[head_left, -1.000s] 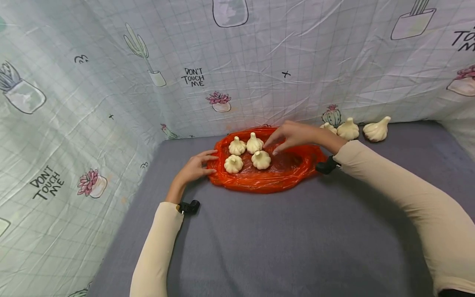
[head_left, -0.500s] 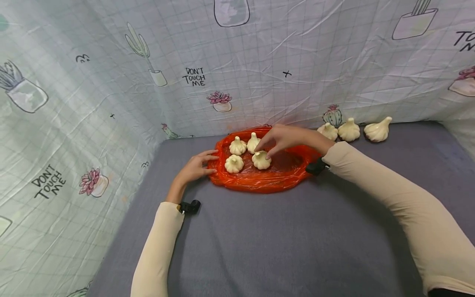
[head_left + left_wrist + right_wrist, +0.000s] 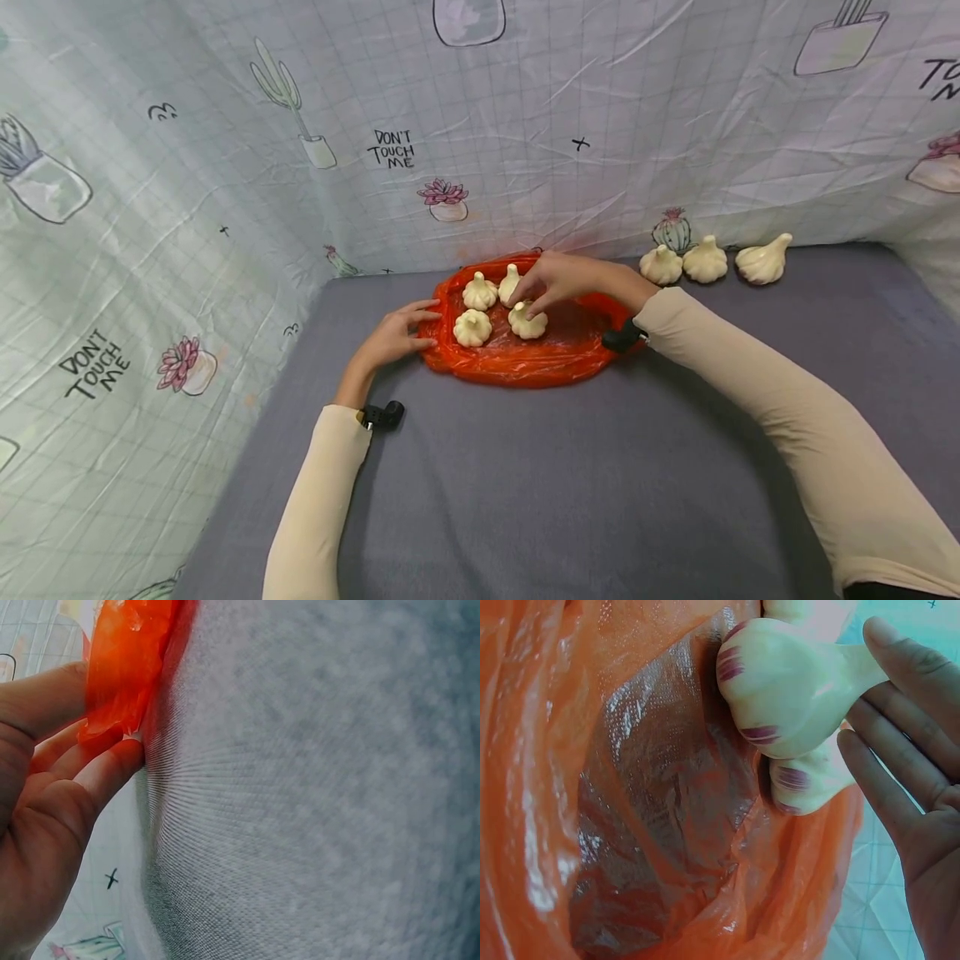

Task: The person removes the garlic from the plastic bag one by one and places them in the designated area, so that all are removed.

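An orange-red plastic bag (image 3: 517,368) lies spread on the table near the back wall, its rim rolled down. Several cream garlic bulbs stand inside its left half, among them a back-left bulb (image 3: 479,292) and a front-left bulb (image 3: 472,329). My right hand (image 3: 573,279) reaches over from the right, thumb and fingers about the neck of the front-right garlic bulb (image 3: 528,322). Purple streaks show on this garlic bulb (image 3: 780,690) in the right wrist view. The left hand (image 3: 393,335) holds the bag's left end, with orange plastic (image 3: 127,667) between thumb and fingers.
Three more bulbs sit at the back right: a left one (image 3: 662,267), a middle one (image 3: 705,261) and a right one (image 3: 762,261). A wall cloth (image 3: 525,100) with printed plants hangs behind the grey table (image 3: 525,483).
My right hand has moved left over the bag and down to the front-right garlic bulb, its fingers now about the neck. The left hand has stayed at the bag's left end.
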`<action>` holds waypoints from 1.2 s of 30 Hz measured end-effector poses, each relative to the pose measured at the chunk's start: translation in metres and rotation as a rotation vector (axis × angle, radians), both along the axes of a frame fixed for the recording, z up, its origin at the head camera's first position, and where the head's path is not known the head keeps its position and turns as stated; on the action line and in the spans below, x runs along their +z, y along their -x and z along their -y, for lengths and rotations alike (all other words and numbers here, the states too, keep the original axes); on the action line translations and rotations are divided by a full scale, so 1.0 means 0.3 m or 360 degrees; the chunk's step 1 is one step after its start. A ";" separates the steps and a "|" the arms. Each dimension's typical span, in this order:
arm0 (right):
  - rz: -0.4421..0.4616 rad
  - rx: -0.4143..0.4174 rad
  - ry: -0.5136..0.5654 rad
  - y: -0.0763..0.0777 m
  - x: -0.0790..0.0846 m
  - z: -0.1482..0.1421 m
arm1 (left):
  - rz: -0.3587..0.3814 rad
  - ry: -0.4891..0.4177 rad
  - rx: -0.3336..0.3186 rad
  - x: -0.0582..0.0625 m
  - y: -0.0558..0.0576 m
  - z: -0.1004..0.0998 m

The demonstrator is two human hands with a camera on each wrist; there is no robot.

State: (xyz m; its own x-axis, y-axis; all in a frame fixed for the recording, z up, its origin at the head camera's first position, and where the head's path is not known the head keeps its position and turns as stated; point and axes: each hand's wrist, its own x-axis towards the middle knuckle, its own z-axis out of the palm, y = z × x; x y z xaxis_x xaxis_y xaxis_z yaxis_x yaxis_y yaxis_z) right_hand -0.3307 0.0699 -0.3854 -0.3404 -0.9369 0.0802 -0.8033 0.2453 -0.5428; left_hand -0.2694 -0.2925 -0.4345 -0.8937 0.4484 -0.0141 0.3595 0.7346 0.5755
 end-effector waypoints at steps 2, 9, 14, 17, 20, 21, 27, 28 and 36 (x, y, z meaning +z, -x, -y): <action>-0.0009 -0.0005 0.0010 0.001 -0.004 -0.001 | -0.0011 0.0007 -0.0010 0.000 0.004 -0.001; -0.0017 -0.0026 0.0028 -0.006 -0.015 -0.001 | -0.0006 0.0012 -0.0007 -0.001 -0.001 -0.003; -0.0035 -0.0014 0.0041 -0.003 -0.014 0.004 | -0.0001 0.0007 0.0000 -0.002 0.000 -0.002; -0.0035 -0.0006 0.0034 0.002 -0.016 0.008 | 0.0008 -0.0004 0.0003 -0.002 0.001 -0.002; -0.0033 -0.0004 0.0030 0.006 -0.018 0.011 | 0.0022 -0.0015 0.0008 0.000 0.000 0.000; -0.0035 0.0001 0.0035 0.009 -0.019 0.013 | 0.0024 -0.0020 0.0012 0.002 -0.001 0.001; -0.0037 0.0004 0.0042 0.008 -0.020 0.012 | -0.0005 -0.0018 -0.0005 -0.002 0.001 0.000; -0.0042 0.0007 0.0038 0.006 -0.020 0.011 | -0.0006 -0.0012 -0.0011 -0.002 0.001 0.000; -0.0078 -0.0009 0.0078 -0.039 0.043 -0.014 | -0.0013 0.0021 -0.0021 0.005 -0.005 0.001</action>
